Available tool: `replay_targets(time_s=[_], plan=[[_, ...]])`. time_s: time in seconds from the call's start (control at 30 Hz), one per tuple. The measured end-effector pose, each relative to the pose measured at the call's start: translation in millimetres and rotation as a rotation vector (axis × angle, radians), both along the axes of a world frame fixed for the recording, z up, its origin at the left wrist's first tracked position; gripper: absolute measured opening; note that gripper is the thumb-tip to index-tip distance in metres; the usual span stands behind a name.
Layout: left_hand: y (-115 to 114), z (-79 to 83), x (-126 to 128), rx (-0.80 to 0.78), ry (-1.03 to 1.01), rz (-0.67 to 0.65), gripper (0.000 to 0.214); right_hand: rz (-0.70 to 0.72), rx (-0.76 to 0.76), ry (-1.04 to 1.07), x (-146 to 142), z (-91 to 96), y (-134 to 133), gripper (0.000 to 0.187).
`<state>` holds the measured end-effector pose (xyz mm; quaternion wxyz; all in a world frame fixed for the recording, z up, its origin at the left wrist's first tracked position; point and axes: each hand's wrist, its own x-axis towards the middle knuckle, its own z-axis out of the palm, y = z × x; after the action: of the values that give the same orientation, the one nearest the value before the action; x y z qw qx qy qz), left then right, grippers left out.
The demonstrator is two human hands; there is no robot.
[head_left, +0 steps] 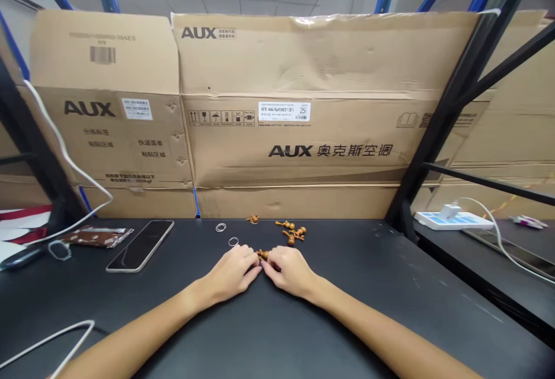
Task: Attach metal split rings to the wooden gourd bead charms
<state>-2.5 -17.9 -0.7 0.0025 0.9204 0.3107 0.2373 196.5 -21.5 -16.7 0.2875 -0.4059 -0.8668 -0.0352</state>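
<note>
Two bare forearms (pixel 130 338) reach up the black worktop (pixel 355 315) and meet at the fingertips. The left hand (pixel 229 272) and right hand (pixel 288 272) close narrowly on a small, glossy brown gourd-shaped charm (pixel 262 255). Its long axis seems to lie crosswise between them, about equally near each grip, though the fingers partly hide it. Just ahead of the left hand lies a thin metal ring (pixel 233 241), with a second ring (pixel 221 227) beyond. A lone charm (pixel 253 219) and a knobbly cluster of charms (pixel 291 231) sit farther back.
</note>
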Motion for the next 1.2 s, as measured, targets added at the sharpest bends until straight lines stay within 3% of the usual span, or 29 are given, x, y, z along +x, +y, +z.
replay_targets(time_s=[0.07,0.33,0.9,1.2], plan=[[0.4,-1.5,-0.4,-0.018,-0.018,0.011,0.016,-0.018,-0.014,0.004,0.3,0.2,1.4,0.018],[3.1,-7.3,-3.0,-0.072,-0.038,0.056,0.032,-0.004,-0.160,-0.029,3.8,-6.4,7.8,0.042],[3.6,-6.3,-3.5,-0.064,-0.030,0.059,0.032,-0.004,-0.170,-0.048,5.3,-6.6,8.4,0.044],[5.7,-7.6,-4.7,-0.116,0.077,0.114,0.040,0.031,-0.267,-0.146,8.9,-2.1,5.1,0.051]])
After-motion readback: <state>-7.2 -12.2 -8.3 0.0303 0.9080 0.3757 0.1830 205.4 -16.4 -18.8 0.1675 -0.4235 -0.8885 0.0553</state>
